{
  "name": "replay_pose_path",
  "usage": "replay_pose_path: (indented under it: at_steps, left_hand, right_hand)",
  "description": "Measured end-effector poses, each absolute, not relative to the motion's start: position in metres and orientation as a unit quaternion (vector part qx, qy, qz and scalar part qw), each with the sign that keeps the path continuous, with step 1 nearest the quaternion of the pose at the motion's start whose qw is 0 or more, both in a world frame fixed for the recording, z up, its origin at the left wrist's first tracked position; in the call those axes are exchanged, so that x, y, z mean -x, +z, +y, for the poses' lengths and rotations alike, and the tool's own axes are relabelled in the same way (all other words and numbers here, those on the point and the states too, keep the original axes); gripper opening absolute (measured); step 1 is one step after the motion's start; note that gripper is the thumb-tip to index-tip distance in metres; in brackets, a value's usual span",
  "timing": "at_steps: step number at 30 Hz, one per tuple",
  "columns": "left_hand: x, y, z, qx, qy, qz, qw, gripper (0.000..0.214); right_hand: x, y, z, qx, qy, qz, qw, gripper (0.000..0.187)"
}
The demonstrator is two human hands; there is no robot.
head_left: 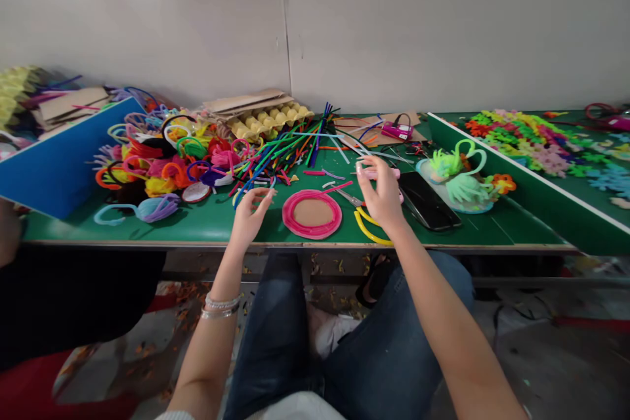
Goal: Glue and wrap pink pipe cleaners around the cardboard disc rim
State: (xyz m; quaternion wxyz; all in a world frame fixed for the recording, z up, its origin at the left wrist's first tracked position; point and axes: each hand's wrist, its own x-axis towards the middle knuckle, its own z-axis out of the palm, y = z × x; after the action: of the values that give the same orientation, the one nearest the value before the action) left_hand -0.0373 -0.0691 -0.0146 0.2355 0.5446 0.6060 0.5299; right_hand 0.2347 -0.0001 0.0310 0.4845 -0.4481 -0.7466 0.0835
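My left hand (pixel 251 213) hovers over the green table (pixel 207 223), fingers curled loosely and apart, holding nothing I can see, close to a bundle of coloured pipe cleaners (pixel 280 147). My right hand (pixel 381 193) is closed in a pinch around a pink pipe cleaner (pixel 381 173), held just above the table. Between the hands lies a round cardboard disc ringed with pink pipe cleaner (pixel 312 213). Scissors (pixel 350 197) and a bent yellow pipe cleaner (pixel 367 226) lie under my right hand.
A black phone (pixel 428 200) lies right of my right hand, beside a green fuzzy craft on a plate (pixel 460 180). Finished colourful rings (pixel 162 164) pile at left by a blue board (pixel 63 161). Egg cartons (pixel 268 119) sit behind. Another person sits at far left.
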Motion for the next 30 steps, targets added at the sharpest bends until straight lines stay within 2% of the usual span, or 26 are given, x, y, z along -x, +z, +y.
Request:
replay_pose_path:
  at_steps: [3,7,9,12,17,22,27,30]
  left_hand:
    - [0.034,-0.012,-0.083,-0.476,0.601,0.573,0.29,0.034]
    - [0.02,-0.003,-0.098,-0.424,0.616,0.516,0.418,0.034]
    - [0.01,0.002,-0.103,-0.412,0.615,0.497,0.454,0.033]
    - [-0.004,0.007,-0.108,-0.41,0.609,0.478,0.482,0.031]
    - [-0.021,0.007,-0.111,-0.425,0.594,0.466,0.5,0.032]
    - [-0.026,0.003,-0.112,-0.448,0.579,0.482,0.481,0.032]
    - [-0.026,0.003,-0.112,-0.498,0.558,0.487,0.45,0.031]
    - [-0.028,0.002,-0.111,-0.462,0.575,0.481,0.474,0.029]
  right_hand:
    - [-0.238,0.034,-0.002,0.452,0.045,-0.713,0.535,0.029]
    - [-0.234,0.035,-0.011,0.383,-0.013,-0.734,0.56,0.023]
    - [-0.229,0.033,-0.016,0.309,-0.022,-0.78,0.544,0.022]
    - [-0.219,0.027,-0.022,0.224,-0.003,-0.851,0.475,0.023]
    - [-0.206,0.019,-0.031,0.177,0.045,-0.904,0.387,0.036]
    - [-0.2,0.021,-0.037,0.162,0.021,-0.905,0.394,0.01]
    - [-0.201,0.015,-0.032,0.164,-0.084,-0.896,0.404,0.019]
    - [-0.202,0.013,-0.033,0.174,-0.067,-0.892,0.412,0.021]
